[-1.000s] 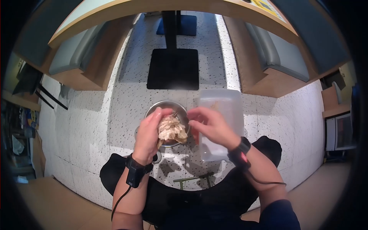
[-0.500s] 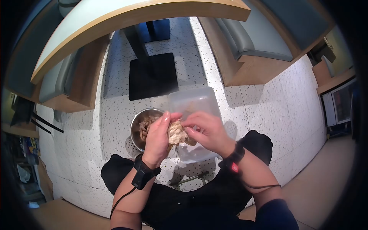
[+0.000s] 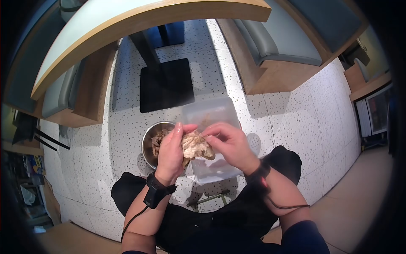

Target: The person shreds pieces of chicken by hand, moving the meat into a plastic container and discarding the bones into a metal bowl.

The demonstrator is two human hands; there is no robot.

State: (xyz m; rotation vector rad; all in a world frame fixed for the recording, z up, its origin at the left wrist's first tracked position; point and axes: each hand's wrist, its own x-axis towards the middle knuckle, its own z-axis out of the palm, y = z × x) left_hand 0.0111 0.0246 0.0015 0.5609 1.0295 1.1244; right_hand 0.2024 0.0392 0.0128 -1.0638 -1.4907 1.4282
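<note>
My left hand (image 3: 170, 156) is wrapped round a piece of pale, fibrous meat (image 3: 196, 146) with brownish edges, which looks like cooked chicken. At the meat's right upper edge, the thumb and fingers of my right hand (image 3: 230, 146) are pinched together on it. Below both hands stands a translucent plastic tub (image 3: 211, 110), with some thin brownish bits faintly visible in it. A steel bowl (image 3: 146, 146) of brownish meat pieces (image 3: 158, 142) is on the left, partly hidden by my left hand.
A wood-edged table (image 3: 139, 21) on a black pedestal base (image 3: 167, 84) is ahead. Padded benches flank it, one on the right (image 3: 292, 46). The perforated tops of low stools (image 3: 253, 143) show beside the tub. The floor (image 3: 296, 122) is speckled tile.
The meat has tilted and spread, showing more of its pale inside and brown lower edge. My right fingers have shifted slightly along its edge. The view has moved a little.
</note>
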